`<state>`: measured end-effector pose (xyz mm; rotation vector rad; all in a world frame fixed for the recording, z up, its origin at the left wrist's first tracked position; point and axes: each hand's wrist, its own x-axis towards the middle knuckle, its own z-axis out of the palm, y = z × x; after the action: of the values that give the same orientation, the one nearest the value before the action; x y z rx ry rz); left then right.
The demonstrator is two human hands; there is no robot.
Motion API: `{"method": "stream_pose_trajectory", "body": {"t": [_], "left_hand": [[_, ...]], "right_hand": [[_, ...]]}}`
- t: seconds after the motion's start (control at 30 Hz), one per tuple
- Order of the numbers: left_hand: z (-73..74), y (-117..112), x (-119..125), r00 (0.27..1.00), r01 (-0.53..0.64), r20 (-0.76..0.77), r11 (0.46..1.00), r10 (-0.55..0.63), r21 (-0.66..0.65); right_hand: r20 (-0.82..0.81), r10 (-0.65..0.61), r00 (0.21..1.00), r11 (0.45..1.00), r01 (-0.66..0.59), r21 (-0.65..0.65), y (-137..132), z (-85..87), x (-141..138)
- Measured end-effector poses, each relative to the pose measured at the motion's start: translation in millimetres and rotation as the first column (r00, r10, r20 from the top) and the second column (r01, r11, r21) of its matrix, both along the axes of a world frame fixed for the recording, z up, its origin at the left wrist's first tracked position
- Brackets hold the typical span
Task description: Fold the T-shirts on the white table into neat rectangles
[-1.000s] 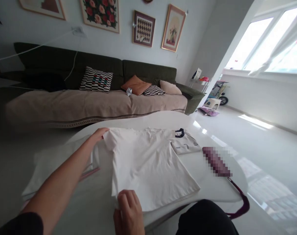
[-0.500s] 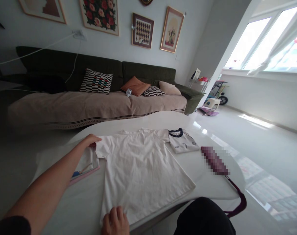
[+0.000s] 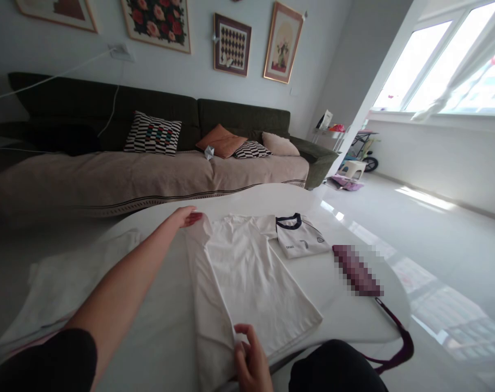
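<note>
1. Hands both pinch narrowly on a white T-shirt: the left hand at its far left corner, the right hand at a fabric edge near the hem.
2. Gripping at opposite ends probably keeps that edge straight; the shirt's left strip appears turned inward over its body.
3. Beneath, a glossy white counter supports the shirt, laid nearly flat, collar away from the person.
4. Right of the shirt sits a folded jersey with a dark collar, close against the sleeve, perhaps placed there to leave working room.
5. Farther right lies a pixelated maroon item; pale cloth lies left, partly behind the forearm.
6. Beyond stands a dark green sofa.
</note>
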<state>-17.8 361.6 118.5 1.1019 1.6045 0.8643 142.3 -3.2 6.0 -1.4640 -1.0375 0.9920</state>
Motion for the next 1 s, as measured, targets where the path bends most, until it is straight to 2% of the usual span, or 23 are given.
{"method": "stream_pose_trajectory", "body": {"t": [0.07,0.13,0.27,0.37,0.4,0.47,0.53,0.6,0.63,0.7,0.83,0.9,0.93,1.0], "left_hand": [[-14.9,0.4,27.7,0.997,0.052,-0.051,0.999,-0.051,0.004],[-29.5,-3.2,46.7,0.988,0.097,-0.123,0.994,-0.091,0.041],[-45.1,-21.2,58.9,0.943,0.164,-0.320,0.961,-0.087,0.222],[-50.4,-46.8,56.1,0.888,0.257,-0.454,0.897,-0.073,0.359],[-53.6,-57.0,54.8,0.873,0.294,-0.482,0.874,-0.081,0.386],[-63.4,-76.4,52.5,0.813,0.379,-0.574,0.834,-0.095,0.400],[-75.8,-90.3,50.6,0.684,0.472,-0.722,0.817,-0.103,0.330],[-86.9,-96.3,49.1,0.521,0.526,-0.844,0.825,-0.123,0.205],[-90.9,-96.9,48.3,0.463,0.534,-0.875,0.832,-0.139,0.150],[-95.5,-95.9,46.2,0.429,0.535,-0.888,0.838,-0.164,0.104],[-96.7,-98.8,36.8,0.429,0.555,-0.888,0.824,-0.167,0.114],[-97.4,-104.1,30.6,0.428,0.567,-0.890,0.814,-0.157,0.128],[-98.0,-106.9,27.8,0.426,0.570,-0.892,0.810,-0.149,0.137],[-99.0,-111.2,24.1,0.425,0.570,-0.896,0.807,-0.130,0.153]], "right_hand": [[0.017,-0.025,1.000,1.000,0.025,0.010,-4.0,-15.5,1.1],[0.048,-0.068,0.997,0.997,0.067,0.023,-7.4,-22.8,-0.3],[0.191,-0.143,0.971,0.989,0.137,0.046,-10.4,-15.4,2.7],[0.397,-0.137,0.907,0.989,0.102,0.107,-13.1,-5.1,13.8],[0.489,-0.129,0.863,0.989,0.078,0.123,-14.2,-1.6,17.7],[0.681,-0.156,0.716,0.986,0.068,0.154,-15.4,6.7,22.7],[0.819,-0.186,0.543,0.979,0.031,0.202,-13.4,16.7,21.8],[0.881,-0.132,0.454,0.968,-0.134,0.214,-8.2,25.3,15.1],[0.896,-0.067,0.439,0.953,-0.239,0.188,-5.3,27.6,10.3],[0.904,0.074,0.422,0.924,-0.371,0.097,-2.2,25.5,0.1],[0.884,0.188,0.428,0.921,-0.390,-0.007,-12.8,1.4,-16.1],[0.868,0.245,0.431,0.885,-0.465,-0.020,-18.0,-5.3,-15.8],[0.850,0.282,0.446,0.863,-0.504,-0.022,-16.4,-3.3,-11.5],[0.792,0.323,0.518,0.848,-0.530,0.001,0.9,13.3,7.7]]}}
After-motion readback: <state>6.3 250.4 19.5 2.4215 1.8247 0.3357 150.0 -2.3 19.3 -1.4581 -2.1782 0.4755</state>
